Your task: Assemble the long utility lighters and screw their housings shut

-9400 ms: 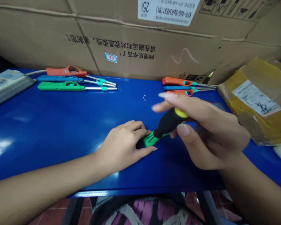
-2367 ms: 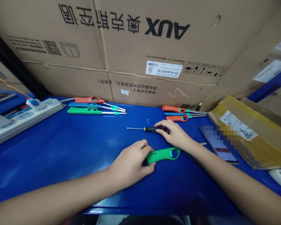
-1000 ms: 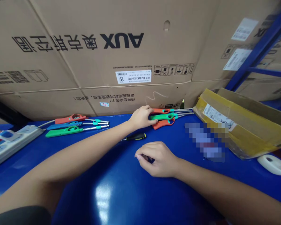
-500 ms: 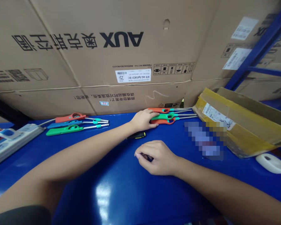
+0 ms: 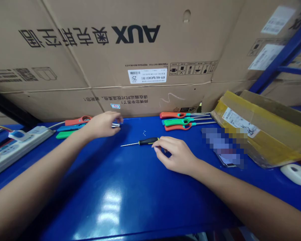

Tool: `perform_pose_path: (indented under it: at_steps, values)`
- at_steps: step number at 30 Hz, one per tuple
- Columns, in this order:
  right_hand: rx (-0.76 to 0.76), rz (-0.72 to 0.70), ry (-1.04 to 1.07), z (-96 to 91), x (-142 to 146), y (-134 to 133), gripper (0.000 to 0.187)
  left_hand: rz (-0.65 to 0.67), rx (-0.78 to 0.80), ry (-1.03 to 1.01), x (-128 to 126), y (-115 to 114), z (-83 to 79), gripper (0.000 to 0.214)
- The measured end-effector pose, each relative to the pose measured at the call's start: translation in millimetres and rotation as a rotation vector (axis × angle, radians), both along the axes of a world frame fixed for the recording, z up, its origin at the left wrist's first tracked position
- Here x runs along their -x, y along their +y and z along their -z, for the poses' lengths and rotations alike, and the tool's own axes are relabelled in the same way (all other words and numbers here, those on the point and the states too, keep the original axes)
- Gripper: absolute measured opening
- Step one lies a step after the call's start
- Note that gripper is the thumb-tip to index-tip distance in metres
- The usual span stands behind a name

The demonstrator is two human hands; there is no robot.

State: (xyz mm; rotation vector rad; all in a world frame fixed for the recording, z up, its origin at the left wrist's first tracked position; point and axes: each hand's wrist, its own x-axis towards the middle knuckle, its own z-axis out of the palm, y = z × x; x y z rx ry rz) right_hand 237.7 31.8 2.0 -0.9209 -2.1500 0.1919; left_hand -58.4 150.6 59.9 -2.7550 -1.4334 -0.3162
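Note:
My left hand (image 5: 104,124) is over the left group of stick lighters, its fingers and thumb apart around their metal tips. Orange (image 5: 76,120), blue (image 5: 71,127) and green lighter (image 5: 64,134) handles show beside its wrist; the hand hides the rest. My right hand (image 5: 175,154) is closed, fingertips curled together at the butt of a black-and-yellow screwdriver (image 5: 147,141). Whether it grips the handle or holds something small, I cannot tell. Several tiny white pieces (image 5: 144,133) lie behind the screwdriver. Red (image 5: 172,115), green (image 5: 177,122) and orange (image 5: 178,127) lighters form a right group.
A large cardboard carton (image 5: 110,63) stands along the back of the blue table (image 5: 130,194). At the left lies a white power strip (image 5: 22,147). To the right are a blurred-out phone (image 5: 223,150), a yellow-taped open box (image 5: 263,134) and a white mouse (image 5: 296,174).
My left hand has moved from the right lighters over to the left group, uncovering the screwdriver and tiny pieces. My right hand has moved forward to the screwdriver's handle. The view has shifted slightly.

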Motion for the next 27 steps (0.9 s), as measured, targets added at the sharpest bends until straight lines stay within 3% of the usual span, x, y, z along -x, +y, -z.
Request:
perform_pose_path:
  at_steps: [3, 5, 9, 14, 19, 21, 24, 27]
  values:
    - [-0.018, 0.004, -0.016, -0.9, 1, -1, 0.013, -0.081, 0.044, 0.033, 51, -7, 2.8, 0.031]
    - [-0.028, 0.004, -0.028, -1.5, 2, -1, 0.014, -0.099, 0.083, 0.029, 72, -14, 6.6, 0.047]
    - [-0.04, -0.014, -0.047, -1.9, 0, -1, 0.014, -0.067, 0.174, -0.003, 91, -29, 12.3, 0.069]
    - [-0.028, -0.071, -0.097, -1.5, -2, 1, 0.016, 0.015, 0.274, -0.018, 99, -50, 11.3, 0.06]
    - [0.074, -0.155, -0.161, -10.2, 1, -6, 0.013, 0.132, 0.342, -0.026, 71, -87, 12.8, 0.03]
    - [0.203, -0.173, -0.195, -16.8, 3, -12, 0.011, 0.187, 0.333, -0.036, 47, -103, 16.2, 0.021]
    - [0.419, -0.189, -0.315, -26.1, 5, -18, 0.028, 0.354, 0.393, -0.062, 5, -119, 25.9, 0.018]
    - [0.51, -0.214, -0.44, -32.3, 4, -20, 0.029, 0.445, 0.426, -0.198, -37, -126, 39.1, 0.015]
